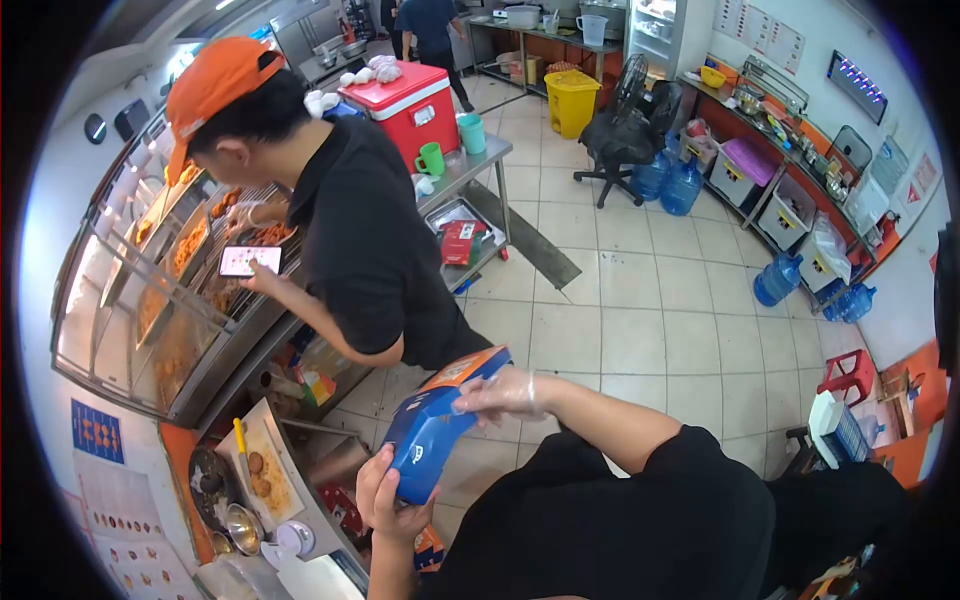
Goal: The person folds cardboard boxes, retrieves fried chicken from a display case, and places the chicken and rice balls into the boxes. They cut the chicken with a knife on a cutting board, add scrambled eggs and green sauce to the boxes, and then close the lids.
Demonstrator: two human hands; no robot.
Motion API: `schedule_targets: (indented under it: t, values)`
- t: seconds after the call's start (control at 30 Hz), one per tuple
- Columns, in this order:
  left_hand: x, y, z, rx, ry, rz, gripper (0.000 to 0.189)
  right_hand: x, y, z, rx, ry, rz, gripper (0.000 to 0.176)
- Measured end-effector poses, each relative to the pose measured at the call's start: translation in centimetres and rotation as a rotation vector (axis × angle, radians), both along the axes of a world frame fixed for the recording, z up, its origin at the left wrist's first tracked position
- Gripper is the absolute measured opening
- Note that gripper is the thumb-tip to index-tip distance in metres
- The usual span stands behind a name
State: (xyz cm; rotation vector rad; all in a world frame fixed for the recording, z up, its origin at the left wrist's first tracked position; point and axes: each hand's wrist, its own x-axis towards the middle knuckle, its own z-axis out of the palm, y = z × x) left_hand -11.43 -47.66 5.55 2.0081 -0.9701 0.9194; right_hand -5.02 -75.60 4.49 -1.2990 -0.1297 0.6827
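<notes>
A blue and orange cardboard food box [430, 435] is held up in front of my body, tilted. My left hand [393, 498] is bare and closed around its lower end. My right hand [503, 395], in a clear plastic glove, grips the box's upper side near the orange panel; its fingertips are partly hidden. Whether anything is inside the box does not show. Just beyond it stands a co-worker in an orange cap [225, 85] and black shirt, with a phone [250, 262] in one hand and the other, gloved hand over the food display case [150, 290].
At left, a cutting board [270, 470] bears a yellow-handled knife and brown food pieces, near metal bowls [243, 528]. Ahead are a steel table [480, 165] with a red cooler [405, 110], an office chair [625, 140] and water jugs [683, 188]. A red stool [848, 375] stands right.
</notes>
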Motion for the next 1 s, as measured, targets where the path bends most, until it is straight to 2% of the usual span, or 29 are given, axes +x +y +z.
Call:
schedule_targets:
  t: [0.03, 0.07, 0.13, 0.2, 0.27, 0.3, 0.33, 0.37, 0.4, 0.43, 0.47, 0.5, 0.53, 0.57, 0.6, 0.63, 0.67, 0.7, 0.73, 0.77, 0.8, 0.83, 0.87, 0.93, 0.97, 1.0]
  values:
    - [0.5, -1.3, -0.4, 0.026, -0.015, 0.027, 0.074, 0.8, -0.2, -1.5, -0.08, -0.168, -0.076, 0.033]
    - [1.0, -3.0, -0.9, 0.021, -0.016, 0.039, 0.074, 1.1, -0.4, -2.7, -0.084, -0.17, -0.064, 0.033]
    - [1.8, -6.8, -2.0, 0.057, -0.123, 0.148, 0.07, 1.4, -0.9, -4.4, -0.078, -0.273, -0.278, 0.035]
    - [2.5, -10.1, -3.0, 0.048, -0.163, 0.184, 0.066, 1.7, -2.1, -4.6, -0.141, -0.335, -0.227, 0.033]
    - [2.8, -13.3, -4.0, 0.047, -0.157, 0.323, 0.06, 2.2, -3.2, -5.1, 0.045, 0.061, -0.188, 0.037]
    - [3.0, -14.8, -4.6, 0.033, -0.122, 0.346, 0.058, 2.6, -4.1, -5.5, 0.05, 0.053, -0.174, 0.037]
    - [3.0, -16.3, -5.0, 0.041, -0.125, 0.361, 0.058, 2.6, -4.7, -5.8, 0.192, 0.201, -0.133, 0.038]
    - [2.9, -17.8, -5.3, -0.018, -0.057, 0.403, 0.059, 2.7, -5.2, -6.1, 0.333, 0.353, -0.091, 0.038]
    - [2.9, -19.1, -5.4, -0.074, 0.006, 0.437, 0.06, 3.1, -5.8, -6.2, 0.345, 0.352, -0.08, 0.038]
    - [2.8, -20.4, -5.4, -0.153, 0.1, 0.421, 0.051, 3.7, -6.5, -6.3, 0.235, 0.258, -0.072, 0.04]
    - [3.1, -21.3, -5.9, -0.147, 0.09, 0.42, 0.051, 4.4, -7.4, -6.4, 0.12, 0.162, -0.067, 0.041]
    - [3.5, -22.1, -7.0, -0.428, 0.276, 0.448, 0.05, 4.8, -8.1, -7.3, -0.026, -0.016, -0.075, 0.033]
    - [3.9, -22.6, -8.3, -0.714, 0.463, 0.468, 0.049, 5.3, -8.3, -8.9, -0.027, -0.025, -0.07, 0.033]
    - [4.5, -21.9, -9.5, -0.767, 0.562, 0.587, 0.038, 5.7, -8.1, -11.0, -0.225, -0.352, 0.121, 0.026]
    - [5.3, -19.9, -11.7, -0.768, 0.554, 0.592, 0.038, 6.2, -8.2, -12.0, -0.42, -0.676, 0.312, 0.02]
    - [5.9, -17.3, -14.5, -1.115, 0.838, 0.481, 0.036, 6.0, -9.4, -11.1, -0.415, -0.68, 0.315, 0.02]
    - [5.8, -15.4, -16.9, -1.452, 1.121, 0.339, 0.037, 5.1, -11.3, -9.1, -0.5, -0.925, 0.574, 0.014]
    - [4.8, -14.3, -18.2, -1.446, 1.122, 0.35, 0.037, 4.5, -12.4, -8.1, -0.576, -1.164, 0.836, 0.012]
    - [3.8, -13.4, -19.3, -1.565, 1.31, 0.432, 0.039, 4.3, -11.8, -10.2, -0.566, -1.162, 0.834, 0.012]
    - [2.8, -12.6, -20.7, -1.682, 1.497, 0.513, 0.042, 4.2, -10.7, -13.9, -0.488, -1.361, 0.84, 0.013]
    - [1.6, -11.6, -22.9, -1.618, 1.575, 0.533, 0.042, 4.2, -9.7, -16.0, -0.406, -1.56, 0.834, 0.015]
    - [0.5, -10.7, -24.6, -1.548, 1.652, 0.551, 0.042, 4.6, -8.8, -15.9, -0.456, -1.507, 1.059, 0.019]
    - [-0.5, -11.3, -24.4, -1.525, 1.717, 0.411, 0.046, 4.9, -8.3, -14.4, -0.458, -1.509, 1.049, 0.019]
    - [-2.3, -13.1, -23.1, -1.473, 1.873, 0.216, 0.055, 5.2, -7.5, -11.6, -0.44, -1.292, 1.252, 0.021]
    - [-3.1, -13.7, -23.2, -1.481, 1.87, 0.216, 0.055, 5.5, -6.5, -12.0, -0.292, -1.272, 1.315, 0.022]
    - [-4.1, -14.1, -23.4, -1.407, 1.923, 0.116, 0.06, 5.3, -5.9, -12.5, -0.289, -1.274, 1.326, 0.022]
